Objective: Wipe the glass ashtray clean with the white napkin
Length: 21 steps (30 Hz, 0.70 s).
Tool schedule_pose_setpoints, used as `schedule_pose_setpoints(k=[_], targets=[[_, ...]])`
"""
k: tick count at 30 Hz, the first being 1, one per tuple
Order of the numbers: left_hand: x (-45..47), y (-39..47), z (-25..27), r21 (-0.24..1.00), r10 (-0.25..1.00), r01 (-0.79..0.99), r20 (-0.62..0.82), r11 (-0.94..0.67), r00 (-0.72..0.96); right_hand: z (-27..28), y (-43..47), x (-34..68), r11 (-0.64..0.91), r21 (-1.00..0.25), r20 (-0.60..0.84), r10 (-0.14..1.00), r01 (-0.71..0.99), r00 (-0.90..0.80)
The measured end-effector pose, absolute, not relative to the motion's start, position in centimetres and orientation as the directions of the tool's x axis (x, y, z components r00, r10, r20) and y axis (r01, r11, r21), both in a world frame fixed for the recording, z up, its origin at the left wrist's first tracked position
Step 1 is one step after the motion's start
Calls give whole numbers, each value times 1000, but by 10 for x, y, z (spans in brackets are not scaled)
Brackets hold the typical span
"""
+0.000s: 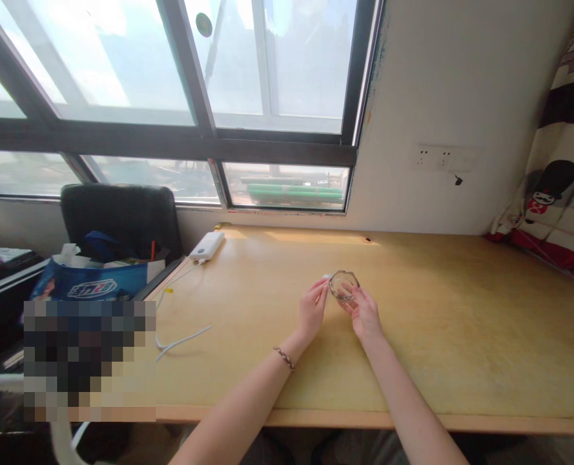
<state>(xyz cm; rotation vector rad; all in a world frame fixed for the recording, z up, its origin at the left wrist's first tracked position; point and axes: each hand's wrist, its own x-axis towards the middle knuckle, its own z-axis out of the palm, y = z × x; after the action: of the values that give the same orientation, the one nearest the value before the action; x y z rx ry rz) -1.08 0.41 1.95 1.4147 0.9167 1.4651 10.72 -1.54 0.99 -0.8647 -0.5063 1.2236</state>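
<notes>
- Head view: a person's two bare hands meet over a pale wooden worktop [412,361], at a small clear glass bowl [343,285] that stands near the middle of the surface.
- The right hand [365,314] holds the bowl's near right side, fingers curled against the glass.
- The left hand [312,309], a braided bracelet [285,357] on its wrist, has its fingertips at the bowl's left rim, the fingers loosely bent; whether they grip the glass or only touch it cannot be told.
- A white power bank [208,245] lies at the worktop's far left corner, with a white cable [180,341] trailing from it along the left edge.
- Beyond that edge, a black office chair [122,216] carries a blue bag [90,284].
- A large window [170,103] fills the wall behind, white wall sockets [434,158] sit to its right, and a patterned curtain [555,187] hangs at the far right.
</notes>
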Motion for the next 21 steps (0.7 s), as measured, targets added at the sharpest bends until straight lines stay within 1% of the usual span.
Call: schedule_pose_setpoints(k=[4, 8, 10, 12, 16, 19, 21], targets=[[-8, -5, 17, 890, 885, -20, 455, -455, 101, 9, -14, 112, 156, -791, -79, 933, -591, 352], [-6, -9, 16, 849, 826, -24, 519, -527, 222, 8, -13, 117, 167, -782, -91, 923, -601, 375], [-8, -8, 17, 831, 801, -15, 541, -556, 255, 9, -13, 117, 163, -786, -91, 924, -596, 372], [-10, -5, 20, 819, 797, 10, 555, -574, 240, 10, -14, 115, 160, -800, -76, 929, -578, 363], [-13, 0, 25, 828, 820, 18, 552, -561, 151, 15, -17, 110, 129, -838, -68, 940, -530, 335], [-14, 2, 24, 824, 820, 35, 557, -566, 135, 17, -20, 106, 90, -862, -63, 957, -499, 281], [-15, 5, 19, 799, 801, 87, 581, -595, 145, 18, -21, 104, 75, -886, -48, 967, -458, 251]])
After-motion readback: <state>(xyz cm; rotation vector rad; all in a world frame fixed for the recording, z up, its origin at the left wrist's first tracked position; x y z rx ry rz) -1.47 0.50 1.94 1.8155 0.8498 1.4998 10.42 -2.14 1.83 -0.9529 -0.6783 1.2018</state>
